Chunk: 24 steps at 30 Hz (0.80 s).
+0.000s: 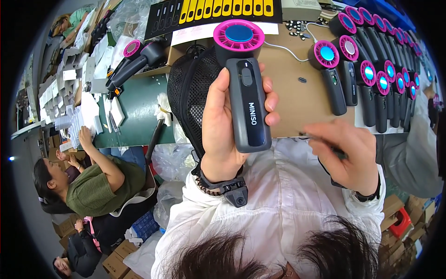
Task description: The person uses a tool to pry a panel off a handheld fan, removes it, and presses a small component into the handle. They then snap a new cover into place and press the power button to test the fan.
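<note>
My left hand (217,123) is wrapped around the dark grey handle of a handheld fan (249,109), held upright with its front panel showing. The fan's round head has a pink grille and a blue centre disc. My right hand (348,151) hovers to the right of the fan, apart from it, thumb and forefinger pinched on a small dark piece (304,134) that is slightly blurred. On the brown tabletop (288,104) beyond lies a small dark oval part (302,80). One fan (333,90) nearby has an opening in its handle with green showing inside.
Several more pink-ringed fans (382,83) lie in rows at the right. Yellow and black panels sit in a tray (213,10) at the back, with small dark parts (297,30) beside it. A black mesh bag (186,93) stands left. A person in green (107,181) works at far left.
</note>
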### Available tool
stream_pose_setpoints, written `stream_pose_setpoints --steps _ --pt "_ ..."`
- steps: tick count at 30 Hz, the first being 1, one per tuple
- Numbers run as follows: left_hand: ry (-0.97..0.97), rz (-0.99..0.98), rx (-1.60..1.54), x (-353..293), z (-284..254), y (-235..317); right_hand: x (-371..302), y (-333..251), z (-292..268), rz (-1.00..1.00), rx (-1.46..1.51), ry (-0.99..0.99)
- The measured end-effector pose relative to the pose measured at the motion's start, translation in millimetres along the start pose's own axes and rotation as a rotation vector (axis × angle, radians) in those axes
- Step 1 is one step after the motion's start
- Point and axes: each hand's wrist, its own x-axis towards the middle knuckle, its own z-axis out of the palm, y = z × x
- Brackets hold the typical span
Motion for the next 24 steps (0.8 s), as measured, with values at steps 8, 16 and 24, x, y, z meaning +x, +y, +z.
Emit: stream_pose_setpoints --steps 8,16,24 --pt "0.032 0.050 0.010 -4.9 8.3 0.2 -0.9 -7.9 6.0 -0.203 -0.098 0.074" --pt "0.074 0.070 0.009 -5.3 7.5 6.4 8.7 -16.6 6.2 -0.188 -0.135 0.004" --pt "0.051 0.068 0.028 -7.9 11.6 4.8 8.5 -15.3 3.6 -0.230 -0.204 -0.016"
